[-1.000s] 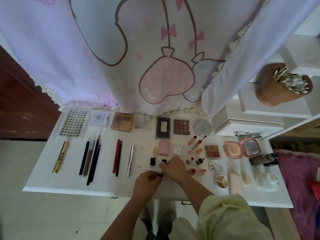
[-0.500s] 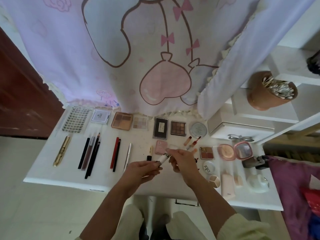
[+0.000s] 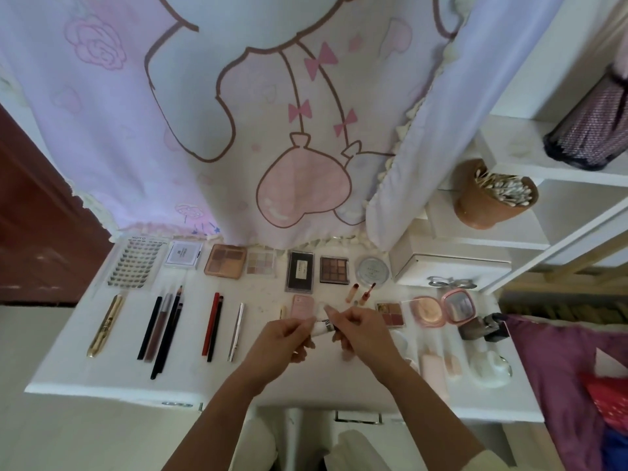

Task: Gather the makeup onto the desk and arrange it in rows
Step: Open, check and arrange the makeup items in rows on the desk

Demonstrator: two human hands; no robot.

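Both hands are sitting higher off the counter (image 3: 306,379) than a second ago, when they were working low near its front edge; you're now holding a small white tube (image 3: 322,327) between them. Your left hand (image 3: 283,339) is pinching the pale end with curled fingers (image 3: 299,326), and your right hand (image 3: 362,329) is pinching the dark end. The tube is hanging above mid-counter, just in front of the pink case (image 3: 300,305). Pencils (image 3: 166,329) and a gold tube (image 3: 105,325) are lying in a row to the left, with a brown palette (image 3: 225,265) sitting in the back row.
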